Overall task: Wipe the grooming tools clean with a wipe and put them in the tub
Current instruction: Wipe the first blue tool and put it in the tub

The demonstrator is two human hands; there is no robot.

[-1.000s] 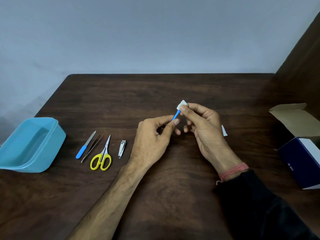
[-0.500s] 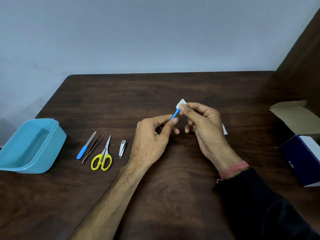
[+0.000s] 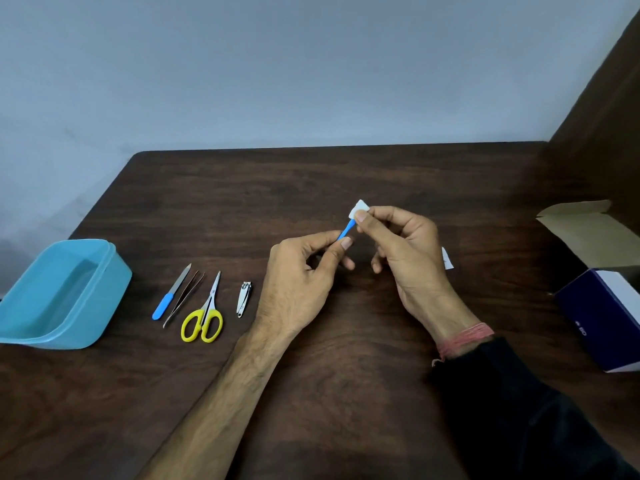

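- The left hand (image 3: 298,282) is pinching a blue-handled tool (image 3: 345,231) above the table (image 3: 346,375).
- The right hand (image 3: 405,251) is squeezing a white wipe (image 3: 358,207) around its upper end.
- The blue tub (image 3: 86,306) is sitting far left.

I cannot read any words here. The dark blue box (image 3: 602,317), well to the right of the blue tub (image 3: 65,292), has small white marks, too tiny to read.

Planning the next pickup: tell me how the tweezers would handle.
The tweezers look thin and metal, so probably stiff, light, maybe slippery. They lie flat, touching or nearly touching the nail file, so pinching them off the table may nudge it.
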